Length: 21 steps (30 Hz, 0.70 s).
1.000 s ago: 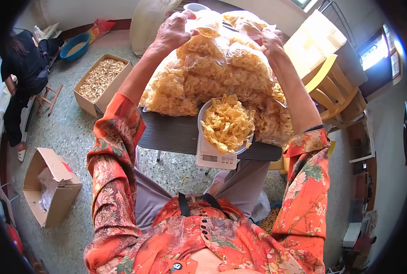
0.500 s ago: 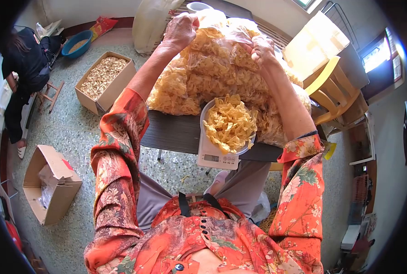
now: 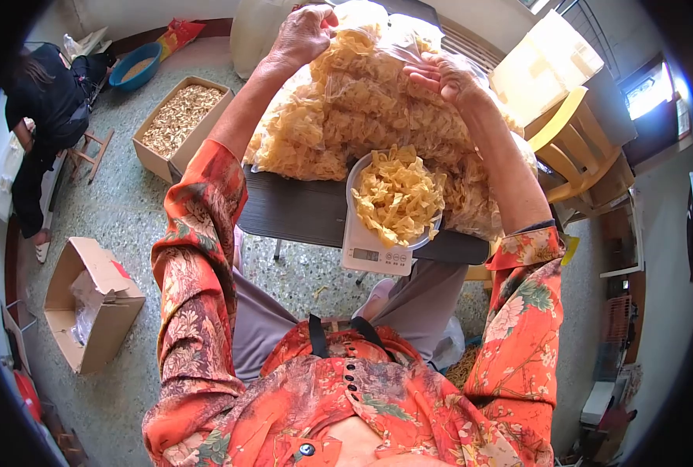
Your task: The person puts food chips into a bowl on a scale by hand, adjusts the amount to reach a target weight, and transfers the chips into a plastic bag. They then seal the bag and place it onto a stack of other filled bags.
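Clear plastic bags [image 3: 362,117] full of pale yellow dried flakes are piled on a dark table [image 3: 300,206]. At the top left of the pile, my left hand [image 3: 303,37] is closed with curled fingers, pinching the edge of a plastic bag. On the other side, thumb and forefinger of my right hand [image 3: 451,76] grip the plastic film, its other fingers loosely extended. Nearer to me, a round bowl heaped with yellow flakes [image 3: 399,194] rests on a white kitchen scale [image 3: 362,261]. The scale's display is too small to read.
To the left stand a carton of brownish dried pieces [image 3: 179,124], an open cardboard box [image 3: 97,303] and a blue basin [image 3: 136,66]. A person in black [image 3: 50,101] is at far left. A yellow chair [image 3: 576,152] and another carton [image 3: 545,66] are at right.
The fingers of my right hand have loosened and spread from a tight grip. My left hand stays nearly in place. The view has shifted slightly.
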### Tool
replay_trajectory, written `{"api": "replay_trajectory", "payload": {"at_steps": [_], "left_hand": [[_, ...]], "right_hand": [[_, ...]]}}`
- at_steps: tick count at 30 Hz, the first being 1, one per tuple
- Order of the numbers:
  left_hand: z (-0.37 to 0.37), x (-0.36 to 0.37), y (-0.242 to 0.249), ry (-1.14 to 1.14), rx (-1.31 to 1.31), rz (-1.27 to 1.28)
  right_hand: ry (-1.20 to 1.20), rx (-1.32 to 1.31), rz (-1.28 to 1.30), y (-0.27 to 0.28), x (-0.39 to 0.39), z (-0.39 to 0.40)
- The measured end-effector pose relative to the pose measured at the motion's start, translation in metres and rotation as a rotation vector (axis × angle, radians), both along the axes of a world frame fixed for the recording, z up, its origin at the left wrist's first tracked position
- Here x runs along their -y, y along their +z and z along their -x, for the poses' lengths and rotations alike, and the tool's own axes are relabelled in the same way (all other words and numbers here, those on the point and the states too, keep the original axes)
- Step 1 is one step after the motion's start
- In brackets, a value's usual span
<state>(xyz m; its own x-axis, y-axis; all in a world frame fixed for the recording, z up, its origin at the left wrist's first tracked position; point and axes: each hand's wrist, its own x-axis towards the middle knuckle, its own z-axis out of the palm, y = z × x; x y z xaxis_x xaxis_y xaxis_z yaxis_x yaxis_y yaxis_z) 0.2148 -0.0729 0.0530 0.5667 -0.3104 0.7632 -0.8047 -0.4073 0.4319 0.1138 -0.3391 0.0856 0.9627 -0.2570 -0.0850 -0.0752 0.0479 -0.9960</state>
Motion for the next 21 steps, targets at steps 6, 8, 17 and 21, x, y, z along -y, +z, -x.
{"api": "replay_trajectory", "payload": {"at_steps": [6, 8, 17, 21], "left_hand": [[-0.004, 0.004, -0.005, -0.027, 0.031, 0.048], [0.000, 0.000, -0.003, 0.045, 0.106, 0.057], [0.037, 0.003, 0.012, -0.016, 0.304, -0.210], [0.034, 0.017, 0.017, 0.052, 0.316, -0.313]], "right_hand": [[-0.015, -0.099, 0.038, 0.007, 0.012, 0.010], [0.009, -0.086, 0.001, 0.007, 0.014, 0.012], [-0.012, -0.081, -0.074, 0.001, 0.017, 0.023], [-0.063, -0.112, -0.162, -0.008, 0.023, 0.017]]}}
